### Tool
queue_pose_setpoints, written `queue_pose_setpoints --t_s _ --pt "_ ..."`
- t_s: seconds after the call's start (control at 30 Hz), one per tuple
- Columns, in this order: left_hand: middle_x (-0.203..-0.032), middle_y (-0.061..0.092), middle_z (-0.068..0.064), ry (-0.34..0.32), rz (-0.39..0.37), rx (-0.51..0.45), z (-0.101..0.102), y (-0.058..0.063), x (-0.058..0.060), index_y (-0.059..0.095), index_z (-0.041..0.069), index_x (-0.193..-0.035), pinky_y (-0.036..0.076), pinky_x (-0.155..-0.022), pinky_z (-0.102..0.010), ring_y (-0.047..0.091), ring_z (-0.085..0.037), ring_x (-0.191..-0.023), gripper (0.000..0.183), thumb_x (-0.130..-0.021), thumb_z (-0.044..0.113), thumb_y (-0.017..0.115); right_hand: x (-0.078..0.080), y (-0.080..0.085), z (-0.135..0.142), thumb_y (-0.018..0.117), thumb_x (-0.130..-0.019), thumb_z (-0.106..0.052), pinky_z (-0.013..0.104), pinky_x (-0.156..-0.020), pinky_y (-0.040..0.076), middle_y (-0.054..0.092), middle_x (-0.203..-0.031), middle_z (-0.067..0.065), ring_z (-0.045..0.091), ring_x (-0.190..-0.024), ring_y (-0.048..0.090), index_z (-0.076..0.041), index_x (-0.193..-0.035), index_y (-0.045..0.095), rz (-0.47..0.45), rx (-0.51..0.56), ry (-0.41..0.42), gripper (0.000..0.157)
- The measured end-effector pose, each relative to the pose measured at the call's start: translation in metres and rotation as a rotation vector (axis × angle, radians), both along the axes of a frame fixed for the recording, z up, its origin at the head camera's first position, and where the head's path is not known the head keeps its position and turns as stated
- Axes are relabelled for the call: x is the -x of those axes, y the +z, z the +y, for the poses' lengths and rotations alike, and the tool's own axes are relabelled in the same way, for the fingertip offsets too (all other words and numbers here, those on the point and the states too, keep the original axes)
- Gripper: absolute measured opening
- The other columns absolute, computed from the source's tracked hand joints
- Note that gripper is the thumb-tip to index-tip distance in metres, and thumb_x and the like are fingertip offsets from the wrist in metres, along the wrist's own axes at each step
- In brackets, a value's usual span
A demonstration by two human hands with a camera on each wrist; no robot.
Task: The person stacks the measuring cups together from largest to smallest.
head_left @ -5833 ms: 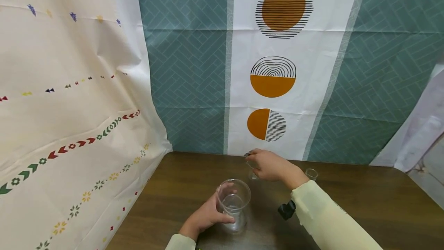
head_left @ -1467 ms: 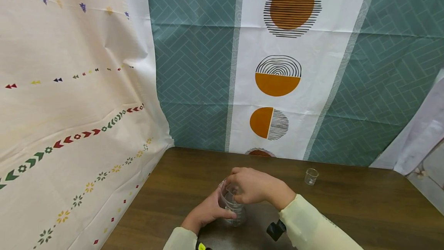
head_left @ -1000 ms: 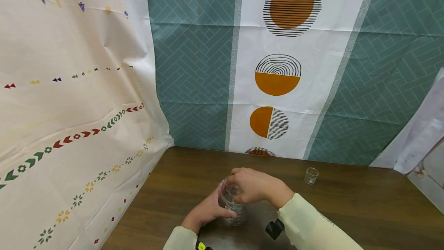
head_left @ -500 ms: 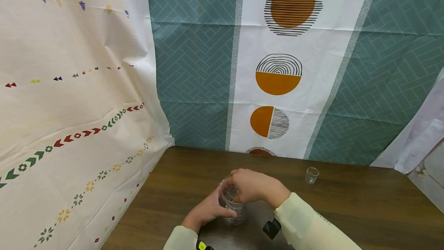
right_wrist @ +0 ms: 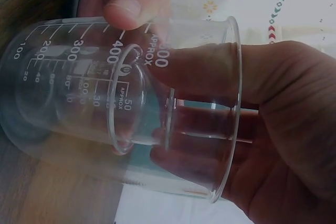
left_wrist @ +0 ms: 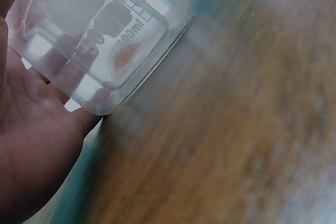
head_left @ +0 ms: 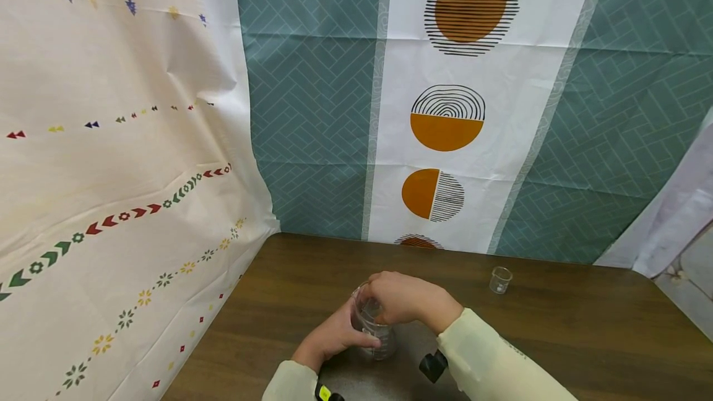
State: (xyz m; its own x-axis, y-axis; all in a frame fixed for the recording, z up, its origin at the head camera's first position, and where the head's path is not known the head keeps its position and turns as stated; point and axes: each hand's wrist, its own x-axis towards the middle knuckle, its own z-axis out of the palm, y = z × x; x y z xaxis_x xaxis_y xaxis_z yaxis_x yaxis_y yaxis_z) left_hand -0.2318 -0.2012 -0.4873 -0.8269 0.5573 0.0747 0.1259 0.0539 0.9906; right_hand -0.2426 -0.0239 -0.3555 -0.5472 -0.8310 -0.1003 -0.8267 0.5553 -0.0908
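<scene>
My left hand point(head_left: 337, 336) grips a large glass beaker point(head_left: 385, 349) round its side; its white graduations run to 500 in the right wrist view. Over its mouth, my right hand point(head_left: 409, 297) reaches inside with fingers pointing down. In the right wrist view, the thumb and fingertips pinch a small glass beaker point(right_wrist: 169, 121) near its rim. It sits within the mouth of a medium beaker point(right_wrist: 112, 116) nested in the large one. The left wrist view shows the large beaker's base point(left_wrist: 152, 69) and the left palm point(left_wrist: 37, 150) behind it.
Another small glass beaker point(head_left: 500, 280) stands upright at the back right of the brown wooden table point(head_left: 557, 320). A patterned teal and white cloth point(head_left: 312, 141) hangs behind the table, and a cream cloth point(head_left: 139, 203) hangs on the left.
Several seconds ago my right hand was at a small beaker at the back; it came to the large beaker and reached inside. Lately it has shifted only slightly, while the left keeps its grip.
</scene>
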Motion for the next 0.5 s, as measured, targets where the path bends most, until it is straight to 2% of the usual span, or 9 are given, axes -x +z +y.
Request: queue_pose_setpoints --t_s 0.13,0.27,0.5 --pt "-0.155 0.032 0.004 0.001 0.0 0.004 -0.0003 -0.0001 0.0001 0.012 0.027 -0.154 0.036 -0.107 -0.028 0.044 -0.016 -0.13 0.101 -0.08 0.018 0.079 0.0004 -0.0006 -0.0015 0.079 -0.078 -0.019 0.026 -0.086 0.053 0.067 -0.103 -0.009 0.006 -0.095 0.059 -0.023 -0.108 0.072 -0.006 -0.007 -0.008 0.031" --pt "-0.156 0.029 0.004 0.003 -0.002 0.002 -0.0005 -0.0007 0.0005 0.011 0.027 -0.154 0.036 -0.107 -0.027 0.043 -0.015 -0.13 0.101 -0.08 0.018 0.079 0.0006 -0.0013 -0.0028 0.079 -0.077 -0.017 0.025 -0.087 0.052 0.068 -0.103 -0.01 0.006 -0.096 0.06 -0.022 -0.107 0.072 -0.021 -0.014 -0.013 0.031" --pt "-0.145 0.043 -0.003 -0.039 -0.029 -0.087 0.0005 -0.0021 0.0007 0.018 0.03 -0.152 0.045 -0.099 -0.028 0.053 -0.02 -0.119 0.094 -0.081 0.01 0.077 0.0007 -0.0024 -0.0037 0.078 -0.079 -0.015 0.023 -0.084 0.052 0.068 -0.105 -0.008 0.005 -0.097 0.061 -0.021 -0.107 0.072 -0.013 -0.024 -0.004 0.03"
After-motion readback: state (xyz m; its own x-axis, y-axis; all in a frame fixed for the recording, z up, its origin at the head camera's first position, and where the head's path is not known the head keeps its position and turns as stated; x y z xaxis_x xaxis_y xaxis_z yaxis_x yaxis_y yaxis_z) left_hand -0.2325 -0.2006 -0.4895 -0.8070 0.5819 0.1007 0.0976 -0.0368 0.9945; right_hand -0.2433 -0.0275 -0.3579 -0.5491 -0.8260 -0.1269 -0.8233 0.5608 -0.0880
